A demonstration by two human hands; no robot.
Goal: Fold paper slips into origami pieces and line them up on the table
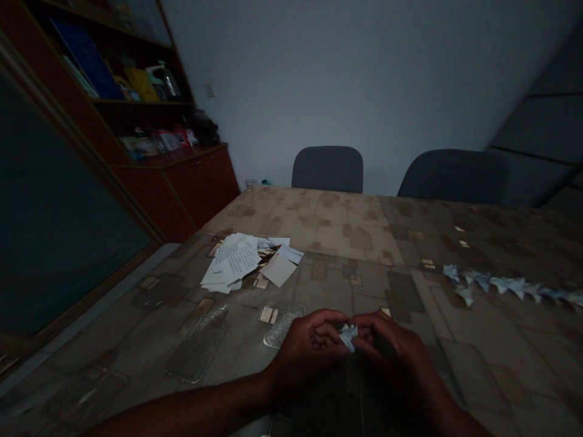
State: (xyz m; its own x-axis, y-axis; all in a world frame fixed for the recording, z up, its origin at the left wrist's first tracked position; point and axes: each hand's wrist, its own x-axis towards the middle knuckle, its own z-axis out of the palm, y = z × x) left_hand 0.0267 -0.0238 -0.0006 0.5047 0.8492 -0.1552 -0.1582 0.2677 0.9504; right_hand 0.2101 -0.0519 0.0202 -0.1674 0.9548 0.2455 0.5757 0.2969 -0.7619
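Observation:
A small folded white paper piece [348, 337] is held between my two hands, above the near part of the patterned table. My left hand [316, 340] pinches its left side with curled fingers. On its right side, the fingers of my right hand [385, 340] close on the same piece. Loose printed paper sheets [234, 261] lie in a spread pile to the left, beyond my hands, with a plain pale sheet [279, 269] at the pile's right. A row of folded paper pieces [507, 285] stretches along the table at the right.
The table [314, 212] has a patterned cover. Two grey chairs [327, 169] stand at its far edge by the wall. At the left back is a dark red cabinet [200, 188] with shelves of bags, bottles and a kettle.

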